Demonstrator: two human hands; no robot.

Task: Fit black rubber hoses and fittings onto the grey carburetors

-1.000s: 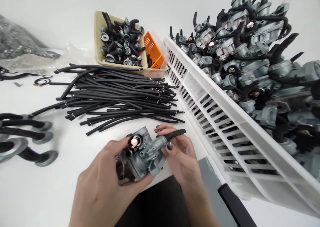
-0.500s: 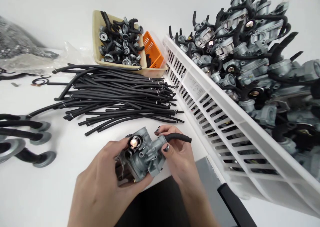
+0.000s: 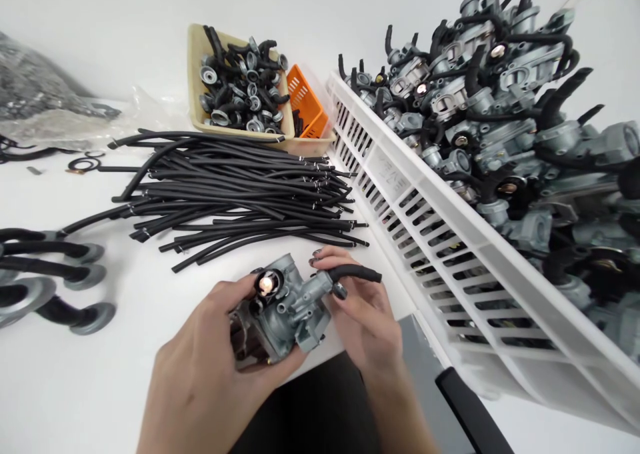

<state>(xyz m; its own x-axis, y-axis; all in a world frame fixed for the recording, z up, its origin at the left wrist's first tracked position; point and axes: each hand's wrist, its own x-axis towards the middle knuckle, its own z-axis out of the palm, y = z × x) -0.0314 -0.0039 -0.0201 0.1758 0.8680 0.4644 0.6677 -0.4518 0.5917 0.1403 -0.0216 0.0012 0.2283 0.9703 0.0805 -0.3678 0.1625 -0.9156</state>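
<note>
My left hand is wrapped round a grey metal carburetor and holds it just above the near table edge. A short black rubber hose sticks out to the right from a nozzle on the carburetor. My right hand pinches that hose where it meets the nozzle, thumb below and fingers above. Both hands are closed. Just beyond them lies a heap of long black hoses on the white table.
A white slatted crate on the right is piled with carburetors fitted with hoses. At the back stand a beige tray of black and metal caps and an orange basket. Capped black elbow parts lie at the left, with plastic bags behind.
The hose end has swung from pointing up-right to lying more level and reaching further right. My right fingers shifted slightly along it. The carburetor stays in my left hand.
</note>
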